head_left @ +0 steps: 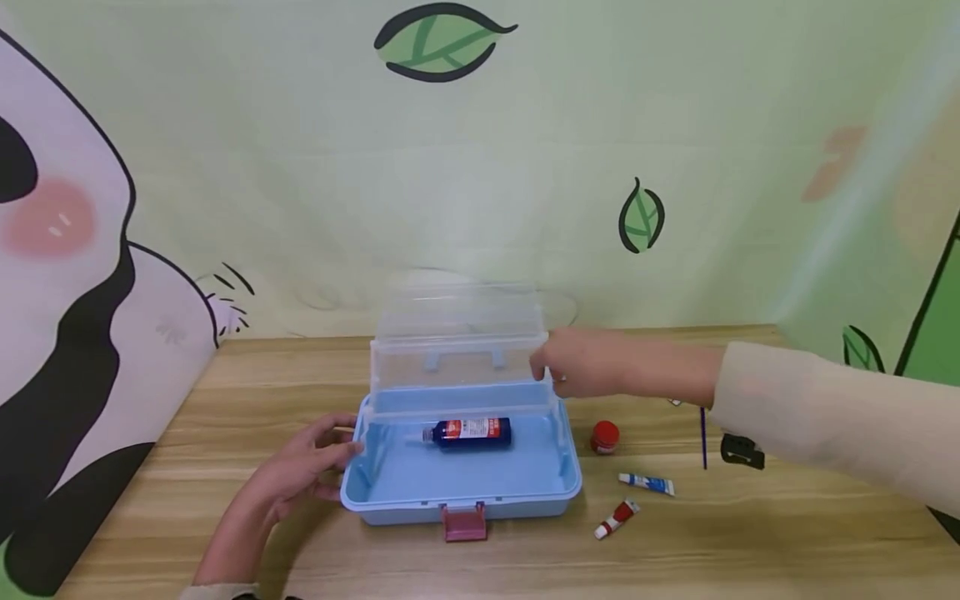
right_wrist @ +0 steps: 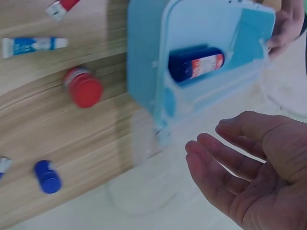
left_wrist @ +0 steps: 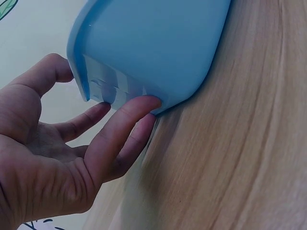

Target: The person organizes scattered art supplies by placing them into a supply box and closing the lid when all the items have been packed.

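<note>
A light blue plastic storage box (head_left: 461, 492) stands on the table with its clear lid (head_left: 457, 367) raised and a pink latch (head_left: 465, 523) at the front. A dark blue bottle (head_left: 472, 432) with a red and white label lies on its side inside. My left hand (head_left: 315, 458) holds the box's left end, thumb at the rim and fingers against the end wall (left_wrist: 120, 81). By the lid's right edge, my right hand (head_left: 585, 362) hovers with loosely bent fingers and nothing in them. In the right wrist view, a gap separates those fingertips (right_wrist: 225, 127) from the box.
To the box's right lie a red-lidded jar (head_left: 604, 437), a blue paint tube (head_left: 647, 483) and a red paint tube (head_left: 617, 518). A thin dark brush-like stick (head_left: 703, 437) and a black object (head_left: 742, 451) sit farther right. A small blue container (right_wrist: 47, 177) shows in the right wrist view.
</note>
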`<state>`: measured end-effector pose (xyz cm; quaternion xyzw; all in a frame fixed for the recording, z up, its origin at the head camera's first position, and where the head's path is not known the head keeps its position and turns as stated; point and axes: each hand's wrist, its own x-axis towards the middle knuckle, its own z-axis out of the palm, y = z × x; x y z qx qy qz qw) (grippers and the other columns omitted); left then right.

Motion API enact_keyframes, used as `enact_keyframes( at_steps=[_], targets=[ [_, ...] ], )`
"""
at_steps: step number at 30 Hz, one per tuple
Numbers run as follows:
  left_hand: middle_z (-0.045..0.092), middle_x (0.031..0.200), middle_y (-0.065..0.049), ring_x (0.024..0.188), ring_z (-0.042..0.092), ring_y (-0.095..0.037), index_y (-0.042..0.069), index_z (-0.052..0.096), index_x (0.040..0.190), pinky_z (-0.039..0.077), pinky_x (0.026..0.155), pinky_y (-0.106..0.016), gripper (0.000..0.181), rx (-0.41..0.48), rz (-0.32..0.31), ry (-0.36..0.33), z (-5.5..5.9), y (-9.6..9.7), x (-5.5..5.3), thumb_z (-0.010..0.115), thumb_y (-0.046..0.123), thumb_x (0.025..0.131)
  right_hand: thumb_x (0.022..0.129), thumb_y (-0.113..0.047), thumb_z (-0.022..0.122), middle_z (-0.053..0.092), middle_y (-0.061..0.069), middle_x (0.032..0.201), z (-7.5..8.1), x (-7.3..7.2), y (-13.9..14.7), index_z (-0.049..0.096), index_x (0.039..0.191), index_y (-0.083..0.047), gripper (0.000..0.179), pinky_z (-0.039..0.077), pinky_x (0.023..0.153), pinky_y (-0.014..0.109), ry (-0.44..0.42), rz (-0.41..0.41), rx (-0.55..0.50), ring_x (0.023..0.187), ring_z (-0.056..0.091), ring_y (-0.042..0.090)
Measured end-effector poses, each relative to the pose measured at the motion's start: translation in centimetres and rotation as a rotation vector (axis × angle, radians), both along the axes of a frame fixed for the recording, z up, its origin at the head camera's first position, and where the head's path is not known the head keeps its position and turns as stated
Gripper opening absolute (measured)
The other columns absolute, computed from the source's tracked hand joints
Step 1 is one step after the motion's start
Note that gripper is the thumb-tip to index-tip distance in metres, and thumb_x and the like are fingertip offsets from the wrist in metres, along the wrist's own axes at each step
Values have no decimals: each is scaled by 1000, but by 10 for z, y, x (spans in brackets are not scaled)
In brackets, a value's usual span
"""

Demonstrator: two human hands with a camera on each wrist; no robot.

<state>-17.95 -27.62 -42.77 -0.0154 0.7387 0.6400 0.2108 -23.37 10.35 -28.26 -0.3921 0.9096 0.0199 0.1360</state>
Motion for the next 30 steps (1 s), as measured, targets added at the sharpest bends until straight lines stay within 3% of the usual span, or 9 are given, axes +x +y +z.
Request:
enact_keyframes(
  at_steps=[6, 19, 25, 30],
  targets=[
    [46, 137, -23, 100, 57, -25, 1, 38, 147, 61, 76, -48, 58, -5, 11, -1, 2, -1, -1, 63, 16, 98, 90, -1, 71, 72, 8, 95, -5, -13, 33, 73, 106, -3, 17, 59, 79, 35, 23, -31, -20, 87, 65, 22],
    [44, 140, -27, 102, 56, -27, 0, 36, 147, 61, 75, -50, 58, -14, 14, 11, 1, 0, 2, 62, 16, 98, 89, -2, 67, 70, 15, 101, -16, -55, 91, 71, 109, 0, 20, 59, 77, 40, 2, -230, -68, 94, 65, 29],
    [42, 142, -27, 102, 57, -28, -1, 35, 148, 62, 76, -49, 59, -31, 23, 12, -1, 0, 2, 62, 17, 99, 88, -4, 71, 70, 17, 102, -25, -69, 110, 72, 107, 1, 20, 58, 78, 42, 2, -248, -78, 95, 65, 31],
    [41, 144, -27, 102, 59, -28, -2, 35, 148, 62, 76, -49, 60, -52, 27, 13, 0, 4, 2, 62, 17, 99, 88, -8, 75, 69, 20, 103, -38, -73, 123, 70, 107, 3, 23, 58, 72, 37, -58, -273, -73, 89, 65, 28]
  ],
)
